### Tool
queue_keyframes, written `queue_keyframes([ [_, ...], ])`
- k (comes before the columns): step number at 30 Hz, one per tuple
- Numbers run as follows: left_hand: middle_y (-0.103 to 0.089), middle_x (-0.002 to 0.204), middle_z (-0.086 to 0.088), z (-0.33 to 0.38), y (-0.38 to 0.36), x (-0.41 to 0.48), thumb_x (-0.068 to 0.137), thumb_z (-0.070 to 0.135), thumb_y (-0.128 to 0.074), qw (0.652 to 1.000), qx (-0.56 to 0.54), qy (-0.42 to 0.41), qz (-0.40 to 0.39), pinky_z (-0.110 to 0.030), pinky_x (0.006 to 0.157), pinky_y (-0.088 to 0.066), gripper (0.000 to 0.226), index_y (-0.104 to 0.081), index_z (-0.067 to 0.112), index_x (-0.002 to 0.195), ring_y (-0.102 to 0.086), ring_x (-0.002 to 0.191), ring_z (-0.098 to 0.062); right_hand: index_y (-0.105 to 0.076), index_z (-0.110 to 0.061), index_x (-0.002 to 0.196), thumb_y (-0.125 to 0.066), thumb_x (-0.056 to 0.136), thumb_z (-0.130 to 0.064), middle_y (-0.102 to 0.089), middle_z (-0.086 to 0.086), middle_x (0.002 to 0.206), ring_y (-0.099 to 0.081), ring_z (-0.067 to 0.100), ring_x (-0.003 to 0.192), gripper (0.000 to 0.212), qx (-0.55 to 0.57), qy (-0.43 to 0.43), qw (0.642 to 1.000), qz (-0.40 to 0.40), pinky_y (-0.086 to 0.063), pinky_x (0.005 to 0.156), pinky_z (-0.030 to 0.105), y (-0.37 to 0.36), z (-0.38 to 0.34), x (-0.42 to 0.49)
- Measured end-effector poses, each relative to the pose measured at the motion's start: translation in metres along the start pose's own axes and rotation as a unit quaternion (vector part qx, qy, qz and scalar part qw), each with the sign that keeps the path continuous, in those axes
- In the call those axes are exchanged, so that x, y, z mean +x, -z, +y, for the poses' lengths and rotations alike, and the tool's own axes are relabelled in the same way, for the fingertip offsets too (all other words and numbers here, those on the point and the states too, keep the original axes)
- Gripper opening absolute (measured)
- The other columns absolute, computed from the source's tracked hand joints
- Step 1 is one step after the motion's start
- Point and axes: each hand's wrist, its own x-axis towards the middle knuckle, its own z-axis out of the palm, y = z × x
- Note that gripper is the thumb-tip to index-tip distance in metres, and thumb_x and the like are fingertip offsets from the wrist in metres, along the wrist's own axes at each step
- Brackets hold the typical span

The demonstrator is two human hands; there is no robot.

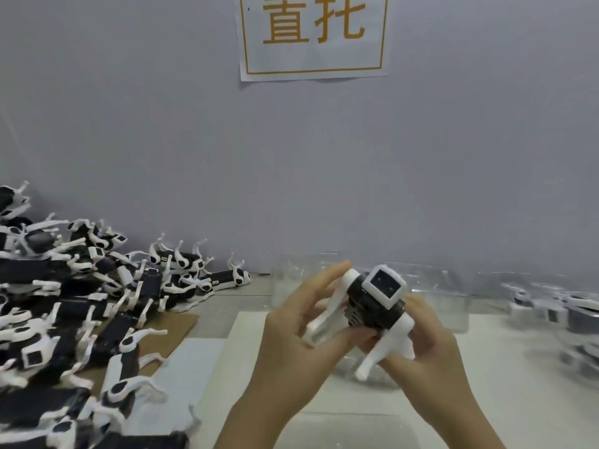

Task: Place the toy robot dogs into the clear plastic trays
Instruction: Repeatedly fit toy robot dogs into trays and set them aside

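Grey wall and white tabletop frame a toy robot dog, its black body, white legs and square white-rimmed face held just above a clear plastic tray. The left hand grips its flank and one leg with loosely bent fingers; the right hand cups the opposite side. Left of the dog, a pile of identical glossy dogs lies heaped.

Toy dog pile left, trays right, sign on wall behind.
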Motion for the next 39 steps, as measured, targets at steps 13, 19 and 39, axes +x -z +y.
queue_keyframes([
  [13,-0.066,0.118,0.018,-0.012,0.005,-0.001,0.071,0.031,-0.079,0.995,0.081,-0.062,-0.001,-0.023,0.091,-0.051,0.063,-0.054,0.048,0.127,-0.063,0.112,-0.008,-0.063,-0.056,0.109,-0.081,0.071,-0.048,-0.07,-0.022,0.1,-0.065,0.002,0.096,0.043,-0.027,0.009,1.0,0.011,-0.048,0.077,0.013,-0.002,0.0,0.003],
  [19,-0.054,0.137,0.014,-0.006,0.008,-0.003,0.07,0.074,-0.065,0.996,0.0,-0.033,-0.082,-0.023,0.102,-0.042,0.083,-0.037,0.046,0.143,-0.051,0.129,-0.014,-0.069,-0.019,0.113,-0.079,0.061,-0.013,-0.065,-0.017,0.094,-0.053,0.014,0.077,0.053,-0.279,0.193,0.937,0.082,-0.041,0.077,0.007,0.019,-0.012,0.012],
  [39,-0.07,0.111,-0.019,-0.021,0.0,0.01,0.073,0.048,-0.078,0.893,-0.378,0.246,0.016,-0.034,0.08,-0.056,0.055,-0.071,0.012,0.114,-0.07,0.094,-0.028,-0.054,-0.053,0.126,-0.082,0.053,-0.064,-0.066,-0.01,0.119,-0.066,0.017,0.107,0.079,0.062,-0.027,0.997,-0.047,-0.059,0.08,0.037,0.026,-0.049,0.009],
])
